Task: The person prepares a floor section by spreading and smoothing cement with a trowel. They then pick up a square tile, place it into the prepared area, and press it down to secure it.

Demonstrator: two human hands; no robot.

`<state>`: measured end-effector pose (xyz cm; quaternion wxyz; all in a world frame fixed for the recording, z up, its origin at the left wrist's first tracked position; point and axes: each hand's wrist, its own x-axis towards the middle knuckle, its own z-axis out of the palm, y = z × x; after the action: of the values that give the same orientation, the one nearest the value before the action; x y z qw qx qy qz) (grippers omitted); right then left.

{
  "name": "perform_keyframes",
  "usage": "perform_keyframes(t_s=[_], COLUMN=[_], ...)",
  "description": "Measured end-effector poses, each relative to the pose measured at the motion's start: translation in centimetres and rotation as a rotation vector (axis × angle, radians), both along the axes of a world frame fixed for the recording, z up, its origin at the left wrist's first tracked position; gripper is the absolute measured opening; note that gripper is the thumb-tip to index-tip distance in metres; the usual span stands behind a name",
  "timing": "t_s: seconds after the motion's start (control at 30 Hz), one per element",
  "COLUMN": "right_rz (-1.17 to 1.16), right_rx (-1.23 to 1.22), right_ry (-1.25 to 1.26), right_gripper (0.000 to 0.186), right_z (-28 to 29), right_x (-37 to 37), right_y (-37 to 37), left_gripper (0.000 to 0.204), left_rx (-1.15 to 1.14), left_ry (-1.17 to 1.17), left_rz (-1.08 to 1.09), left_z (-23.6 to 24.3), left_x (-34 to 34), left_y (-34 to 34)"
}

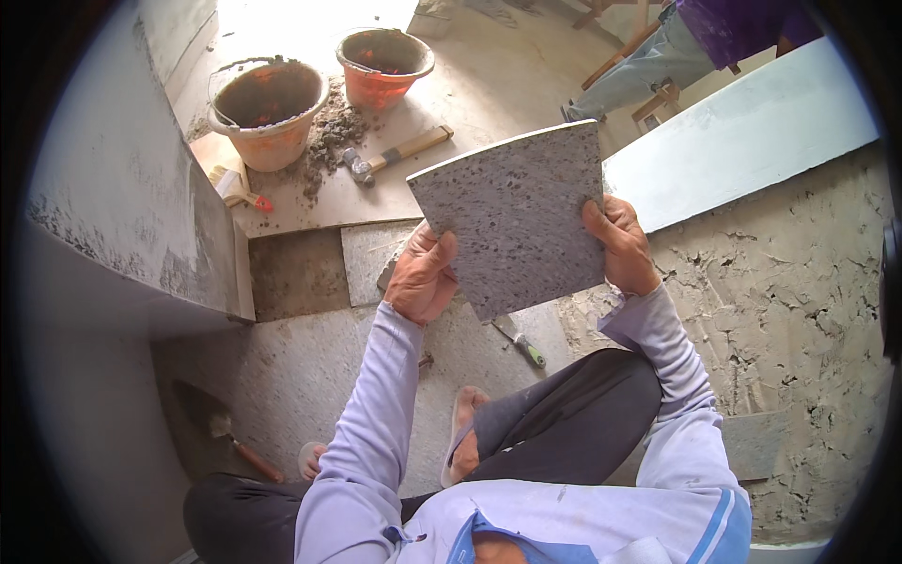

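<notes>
A grey speckled tile [517, 216] is held up in front of me, tilted, with a pale edge along its top. My left hand [425, 274] grips its left edge, thumb lying on the face. On the opposite edge my right hand [622, 246] is closed the same way, its thumb also on the face. The fingers behind the tile are hidden. Partly covered by the tile, a tool with a green and black handle [529, 350] lies on the tiled floor below it.
Two mortar-stained buckets [268, 141] [381, 89] stand at the back left. Near them lie a hammer [413, 148], a brush [230, 187] and loose mortar [329, 132]. A trowel [221, 425] rests at lower left. Rough mortar [780, 310] covers the right side. Another person's leg [639, 70] shows at the far right.
</notes>
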<state>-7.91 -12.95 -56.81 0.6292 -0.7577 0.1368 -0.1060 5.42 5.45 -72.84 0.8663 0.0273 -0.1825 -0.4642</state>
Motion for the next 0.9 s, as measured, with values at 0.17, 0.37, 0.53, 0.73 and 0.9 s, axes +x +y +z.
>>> perform_keyframes(t_s=[0.17,0.37,0.53,0.73,0.9], right_rz=[-0.062,-0.135,-0.224,-0.152,-0.335], right_rx=[-0.019,0.315,0.557,0.71,0.71], right_ry=[0.155,0.19,0.106,0.011,0.015], right_gripper=[0.04,0.038,0.036,0.036,0.023], right_z=[0.0,-0.9,-1.9,-2.3,-2.2], right_x=[0.5,1.9,3.3,5.0,4.7], right_y=[0.3,1.3,3.3,3.8,3.3], left_gripper=[0.06,0.082,0.079,0.088,0.072], left_rx=[0.059,-0.081,-0.146,0.003,0.119], left_ry=[-0.126,0.072,0.128,-0.141,-0.073], left_rz=[-0.004,-0.065,-0.068,-0.006,0.023], left_z=[-0.6,-2.9,-2.9,0.5,1.7], left_x=[0.8,0.5,-2.9,-3.9,-3.8], left_y=[0.8,0.4,-0.5,-0.8,0.1])
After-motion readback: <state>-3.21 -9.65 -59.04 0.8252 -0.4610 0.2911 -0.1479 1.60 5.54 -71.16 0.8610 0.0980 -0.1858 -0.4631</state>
